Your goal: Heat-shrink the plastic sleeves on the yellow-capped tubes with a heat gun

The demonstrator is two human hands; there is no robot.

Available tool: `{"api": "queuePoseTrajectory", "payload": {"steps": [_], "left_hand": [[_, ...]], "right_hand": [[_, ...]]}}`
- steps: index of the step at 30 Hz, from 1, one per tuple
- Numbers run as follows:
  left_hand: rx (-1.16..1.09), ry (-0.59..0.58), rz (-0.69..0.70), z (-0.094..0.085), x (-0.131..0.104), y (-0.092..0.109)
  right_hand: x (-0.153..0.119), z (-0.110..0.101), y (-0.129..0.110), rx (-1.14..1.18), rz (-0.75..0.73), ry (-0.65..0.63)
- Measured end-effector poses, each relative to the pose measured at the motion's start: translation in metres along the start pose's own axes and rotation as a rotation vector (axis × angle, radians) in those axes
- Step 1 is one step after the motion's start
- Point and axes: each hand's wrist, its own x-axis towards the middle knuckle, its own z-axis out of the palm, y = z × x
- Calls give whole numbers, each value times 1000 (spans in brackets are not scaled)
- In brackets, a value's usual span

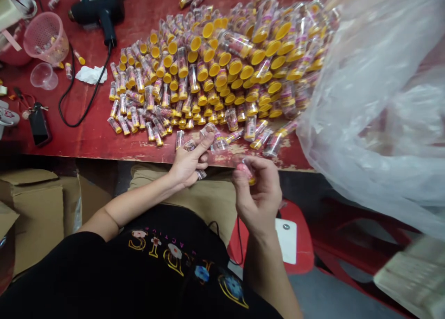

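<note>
My left hand (pixel 190 163) is at the front edge of the table, its thumb pressed on a piece of clear plastic film (pixel 207 129). More clear film (pixel 200 174) pokes out below its fingers. Just right of that fingertip lies a small clear tube (pixel 219 140) with a purple label. My right hand (pixel 259 184), raised in front of the table edge, pinches a small tube with pink contents and a yellow cap (pixel 246 171). Beyond both hands spreads a big pile of yellow-capped clear tubes (pixel 208 85), many lying on their sides.
A large clear plastic bag (pixel 375 124) covers the table's right side. Farther left are a black heat gun (pixel 99 10) with its cord, a pink basket (pixel 46 37), a clear cup (pixel 44 76), white tissue (pixel 92 74) and a phone (pixel 39 125). Cardboard boxes (pixel 38 217) stand below left.
</note>
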Motion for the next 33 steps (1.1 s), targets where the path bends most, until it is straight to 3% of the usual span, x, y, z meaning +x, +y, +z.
{"api": "queuePoseTrajectory", "payload": {"steps": [3, 7, 10, 14, 18, 22, 27, 33], "left_hand": [[32, -25, 3, 0, -3, -1], [115, -36, 41, -2, -7, -3], [186, -123, 49, -8, -7, -5], [231, -190, 74, -15, -3, -9], [211, -218, 80, -17, 0, -8], [239, -322, 49, -19, 0, -6], [252, -367, 20, -20, -3, -5], [254, -412, 24, -21, -9, -8]], "right_hand": [[-1, -1, -6, -97, -154, 0], [0, 2, -10, -222, -189, 97], [-2, 3, -11, -250, -222, 114], [-8, 5, -14, -228, -134, 42], [-14, 9, -16, -19, -9, -82], [-10, 7, -12, 128, -50, 60], [-7, -3, -8, -29, -80, 11], [-6, 5, -12, -159, -98, 310]]}}
